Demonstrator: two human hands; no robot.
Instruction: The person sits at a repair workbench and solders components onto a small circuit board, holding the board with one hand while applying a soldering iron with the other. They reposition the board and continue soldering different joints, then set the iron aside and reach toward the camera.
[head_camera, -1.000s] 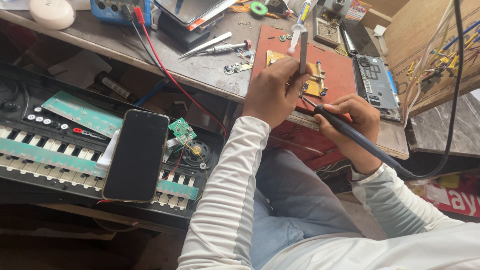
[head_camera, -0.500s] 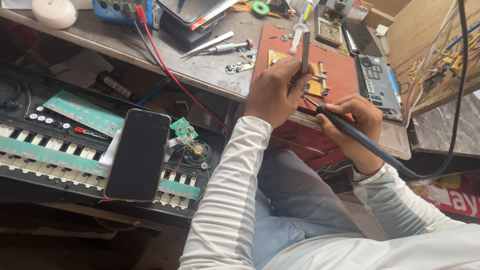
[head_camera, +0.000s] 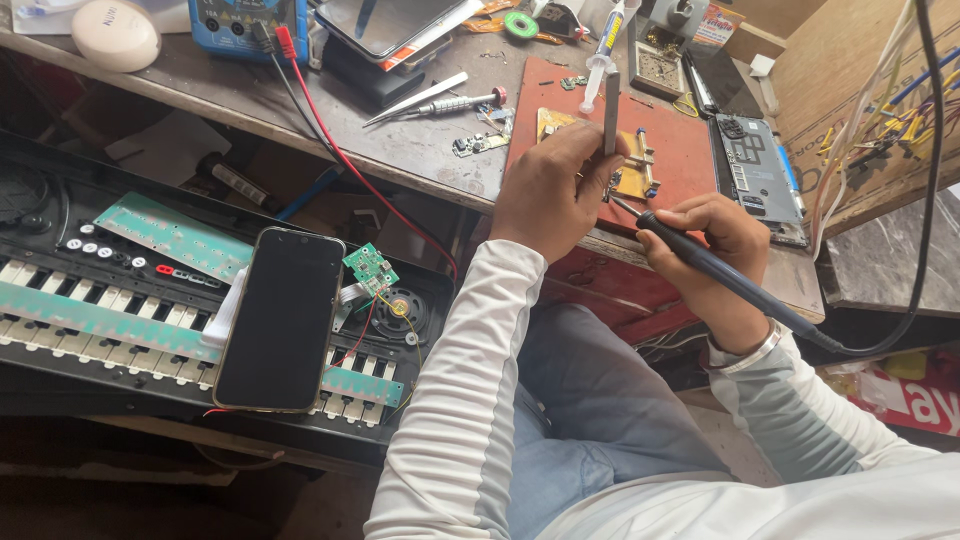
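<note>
Both hands barely shifted: left hand (head_camera: 555, 190) pinches tweezers (head_camera: 611, 112), right hand (head_camera: 715, 245) grips soldering iron (head_camera: 720, 278).

The right hand (head_camera: 715, 250) drew slightly nearer to the left hand (head_camera: 555, 190), and the tip of the dark soldering iron (head_camera: 720, 275) came closer to the small board (head_camera: 635, 170) clamped on the red mat (head_camera: 690, 140). The left hand barely shifted, its tweezers (head_camera: 611, 120) tilting a touch more upright. The view slid a little, showing more of the surface (head_camera: 420, 150) at the top.
</note>
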